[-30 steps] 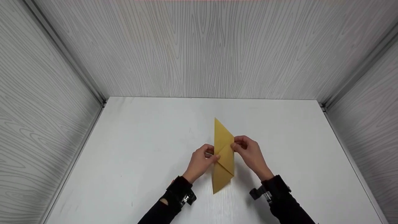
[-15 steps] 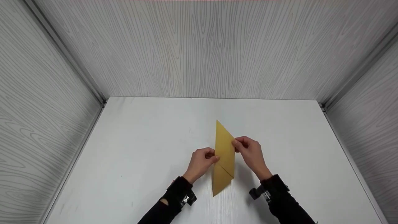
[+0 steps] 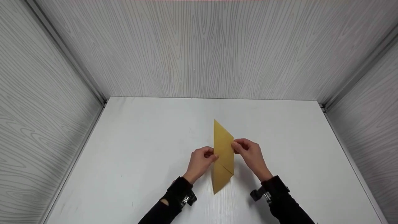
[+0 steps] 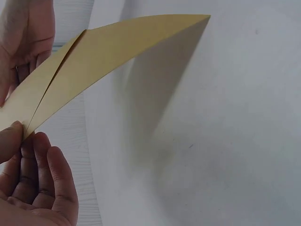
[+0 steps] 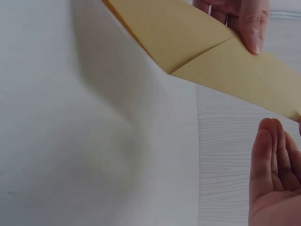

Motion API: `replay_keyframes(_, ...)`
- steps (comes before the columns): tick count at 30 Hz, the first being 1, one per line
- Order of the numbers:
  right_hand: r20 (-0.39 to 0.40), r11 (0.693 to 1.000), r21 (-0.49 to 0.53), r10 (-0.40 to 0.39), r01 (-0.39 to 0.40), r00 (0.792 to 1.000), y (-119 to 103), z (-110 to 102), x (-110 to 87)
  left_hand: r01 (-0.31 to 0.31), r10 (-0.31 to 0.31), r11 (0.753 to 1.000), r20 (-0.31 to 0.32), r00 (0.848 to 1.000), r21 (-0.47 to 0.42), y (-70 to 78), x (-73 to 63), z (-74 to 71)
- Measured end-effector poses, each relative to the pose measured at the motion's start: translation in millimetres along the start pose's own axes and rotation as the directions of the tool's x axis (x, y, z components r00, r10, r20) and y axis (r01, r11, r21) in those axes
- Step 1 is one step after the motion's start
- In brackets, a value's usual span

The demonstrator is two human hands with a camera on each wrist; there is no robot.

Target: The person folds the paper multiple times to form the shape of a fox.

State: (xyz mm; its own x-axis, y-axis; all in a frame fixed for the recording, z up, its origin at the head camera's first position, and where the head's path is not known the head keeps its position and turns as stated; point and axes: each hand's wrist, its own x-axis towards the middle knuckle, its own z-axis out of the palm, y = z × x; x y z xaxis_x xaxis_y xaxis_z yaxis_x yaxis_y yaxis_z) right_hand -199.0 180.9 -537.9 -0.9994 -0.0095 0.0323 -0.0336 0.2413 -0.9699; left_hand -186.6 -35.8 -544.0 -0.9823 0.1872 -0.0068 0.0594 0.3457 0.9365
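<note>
Two bare hands hold a folded yellow paper over a white surface.
Head view: the fingers of the left hand and of the right hand pinch its opposite long edges. Left wrist view: the paper bows towards its near tip, so it is probably light, springy and easily creased; whether the tip touches the surface is unclear. Right wrist view: a slanting flap edge crosses it; a gentle edge pinch should suit it best.
</note>
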Motion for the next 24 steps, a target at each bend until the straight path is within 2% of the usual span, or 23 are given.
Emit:
replay_keyframes(4,0.021,0.998,-0.060,-0.029,0.030,0.999,1,0,-2.6,-0.019,0.019,1.000,-0.026,0.999,0.009,-0.2,0.3,0.9)
replay_keyframes(9,0.022,0.991,-0.105,-0.082,0.084,0.996,-1,0,-3.5,-0.026,0.026,1.000,-0.026,0.999,0.011,1.4,1.0,0.9)
replay_keyframes(16,-0.006,0.998,-0.054,-0.014,0.014,1.000,-5,3,-7.3,-0.029,0.029,1.000,-0.041,0.999,0.009,0.5,5.0,-2.5)
replay_keyframes(20,0.021,0.998,-0.066,0.001,0.000,1.000,0,6,-9.3,-0.027,0.027,1.000,-0.055,0.998,0.002,0.0,8.3,-4.5)
replay_keyframes(24,0.053,0.995,-0.095,-0.018,0.023,0.998,6,5,-8.3,-0.025,0.025,1.000,-0.066,0.998,0.002,0.3,9.7,-4.3)
